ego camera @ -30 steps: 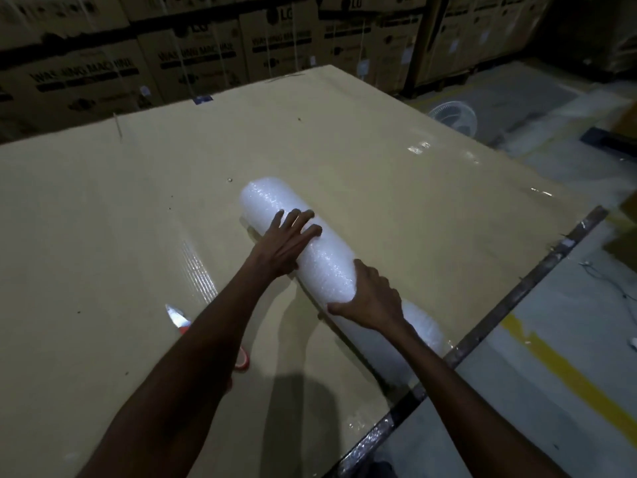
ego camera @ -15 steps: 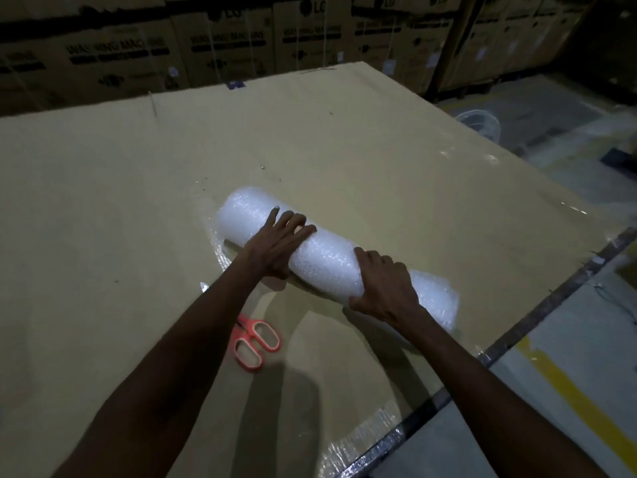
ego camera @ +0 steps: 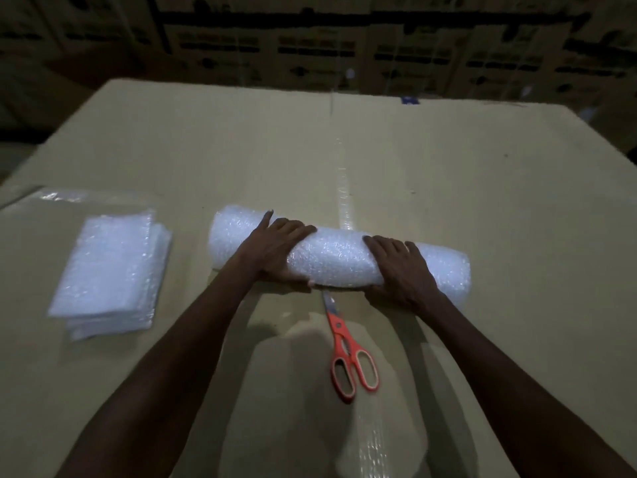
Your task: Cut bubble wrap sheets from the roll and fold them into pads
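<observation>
A white bubble wrap roll (ego camera: 336, 258) lies crosswise on the cardboard work surface (ego camera: 448, 174). My left hand (ego camera: 275, 248) curls over its left part, thumb underneath at the near side. My right hand (ego camera: 401, 269) wraps over its right part. Orange-handled scissors (ego camera: 346, 350) lie closed just in front of the roll, blades pointing toward it. At the left sits a stack of folded bubble wrap pads (ego camera: 112, 270).
A flat clear sheet of bubble wrap (ego camera: 51, 196) lies under and behind the pads at the table's left edge. Stacked cardboard cartons (ego camera: 310, 46) line the back. A glossy tape seam (ego camera: 344, 188) runs down the middle of the surface.
The roll has swung from a diagonal to crosswise in front of me, both hands still on it. My view has turned left, bringing the pad stack and the whole scissors into sight.
</observation>
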